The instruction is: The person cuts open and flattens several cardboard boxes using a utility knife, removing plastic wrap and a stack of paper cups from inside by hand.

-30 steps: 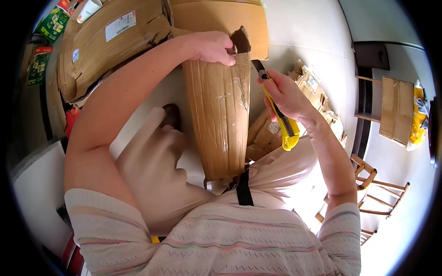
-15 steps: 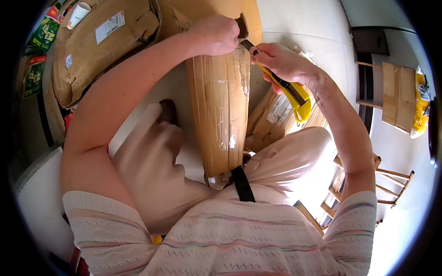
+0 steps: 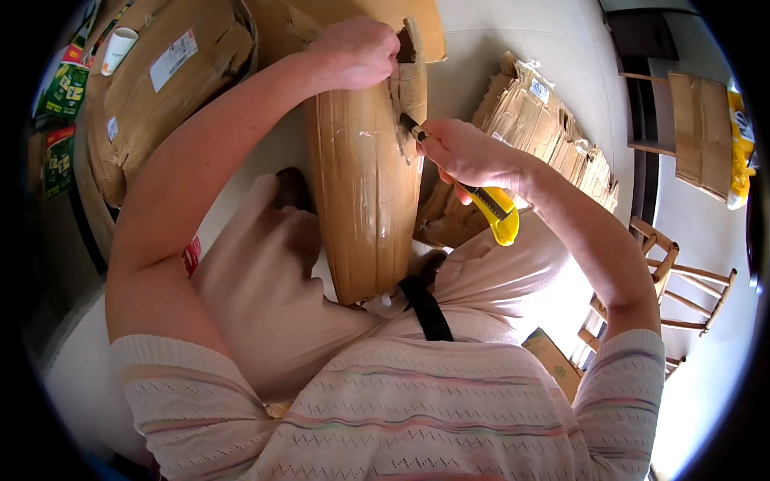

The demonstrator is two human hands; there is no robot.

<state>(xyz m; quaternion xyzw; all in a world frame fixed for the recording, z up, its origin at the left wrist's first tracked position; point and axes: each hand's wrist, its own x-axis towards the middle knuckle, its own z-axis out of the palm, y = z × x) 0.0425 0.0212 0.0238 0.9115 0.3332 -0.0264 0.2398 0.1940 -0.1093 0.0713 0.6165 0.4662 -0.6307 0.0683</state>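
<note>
A long taped cardboard piece point(image 3: 365, 184) stands between my knees, its top edge torn near a dark opening. My left hand point(image 3: 357, 52) is closed on its upper end, beside that opening. My right hand point(image 3: 469, 152) is wrapped round a yellow box cutter point(image 3: 501, 216). The cutter's dark blade reaches the cardboard's right side, below the opening, where the surface is ripped. Whether the blade tip is inside the cardboard is hard to tell.
At the upper left lies a large cardboard box point(image 3: 160, 88) with a white paper cup point(image 3: 119, 50) on it. Flattened cardboard point(image 3: 537, 120) lies on the floor to the right. Wooden chairs point(image 3: 690, 280) stand at the far right, below a cardboard box point(image 3: 699, 132).
The box cutter has moved down along the cardboard's right side from near its top. A ripped strip now shows there. My left hand has shifted slightly left and up.
</note>
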